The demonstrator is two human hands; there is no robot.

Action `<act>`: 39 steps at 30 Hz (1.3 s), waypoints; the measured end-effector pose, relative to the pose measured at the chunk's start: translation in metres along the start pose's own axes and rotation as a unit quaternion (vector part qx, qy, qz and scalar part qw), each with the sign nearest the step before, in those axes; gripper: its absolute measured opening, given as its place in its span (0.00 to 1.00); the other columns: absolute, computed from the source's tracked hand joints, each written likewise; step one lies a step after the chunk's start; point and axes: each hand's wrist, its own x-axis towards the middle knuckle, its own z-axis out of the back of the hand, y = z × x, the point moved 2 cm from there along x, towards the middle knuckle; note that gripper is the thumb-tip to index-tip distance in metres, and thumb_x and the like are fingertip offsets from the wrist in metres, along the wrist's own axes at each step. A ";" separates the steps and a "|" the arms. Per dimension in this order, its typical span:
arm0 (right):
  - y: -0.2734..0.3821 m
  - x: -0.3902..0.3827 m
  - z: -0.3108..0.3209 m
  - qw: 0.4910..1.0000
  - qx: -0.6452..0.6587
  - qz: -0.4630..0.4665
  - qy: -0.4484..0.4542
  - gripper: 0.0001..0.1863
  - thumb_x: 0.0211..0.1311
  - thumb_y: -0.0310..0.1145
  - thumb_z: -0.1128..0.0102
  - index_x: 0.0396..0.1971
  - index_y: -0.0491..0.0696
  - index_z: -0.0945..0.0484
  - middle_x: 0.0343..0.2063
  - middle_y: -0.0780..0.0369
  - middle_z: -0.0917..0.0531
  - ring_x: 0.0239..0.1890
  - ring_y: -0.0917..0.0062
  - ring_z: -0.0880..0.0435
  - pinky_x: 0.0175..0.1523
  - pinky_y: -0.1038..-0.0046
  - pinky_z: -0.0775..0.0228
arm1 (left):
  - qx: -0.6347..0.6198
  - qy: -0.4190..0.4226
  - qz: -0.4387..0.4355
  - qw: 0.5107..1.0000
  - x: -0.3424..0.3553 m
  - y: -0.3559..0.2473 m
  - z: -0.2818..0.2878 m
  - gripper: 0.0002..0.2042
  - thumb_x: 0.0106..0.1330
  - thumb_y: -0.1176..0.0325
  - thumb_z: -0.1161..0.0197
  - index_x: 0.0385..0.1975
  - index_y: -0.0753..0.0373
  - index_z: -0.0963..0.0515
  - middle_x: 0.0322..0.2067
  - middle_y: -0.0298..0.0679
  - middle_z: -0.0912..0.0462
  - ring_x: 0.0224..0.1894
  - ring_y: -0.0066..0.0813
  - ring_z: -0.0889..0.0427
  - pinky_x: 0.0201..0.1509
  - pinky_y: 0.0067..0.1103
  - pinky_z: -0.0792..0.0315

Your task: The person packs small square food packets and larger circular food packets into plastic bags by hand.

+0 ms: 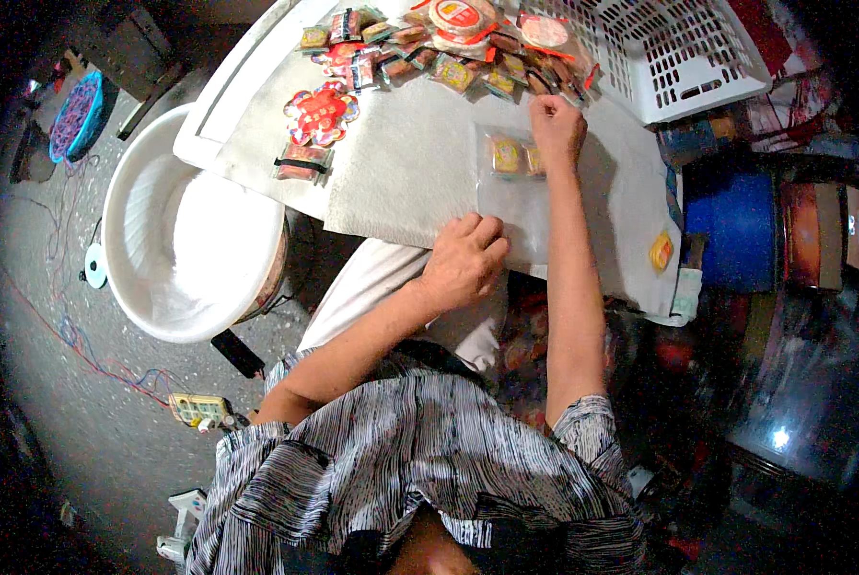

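A clear plastic bag point(516, 211) lies flat near the table's front edge, with yellow-labelled snack packets point(506, 156) at its far end. My left hand point(466, 257) has its curled fingers closed on the bag's near left edge. Farther off, my right hand point(557, 129) is closed just short of a pile of wrapped snacks point(453, 75); what its fingers hold, if anything, is hidden. That pile mixes small packets with round, flat packs point(456, 16). To its left lie red flower-shaped cards point(319, 115) and a banded packet point(302, 162).
A white slotted basket point(684, 57) stands at the far right of the table. Left of the table is a large white tub point(147, 240). One yellow packet point(661, 251) lies by the right edge. A power strip point(199, 410) and wires are on the floor.
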 end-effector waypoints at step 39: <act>-0.014 -0.266 0.112 0.818 0.502 -0.280 -0.031 0.02 0.58 0.27 0.42 0.28 0.46 0.25 0.22 0.66 0.22 0.21 0.83 0.24 0.24 0.80 0.35 | -0.054 -0.071 0.125 0.988 -0.001 -0.011 -0.007 0.09 0.53 0.75 0.38 0.35 0.60 0.21 0.31 0.44 0.23 0.32 0.49 0.21 0.32 0.36 0.27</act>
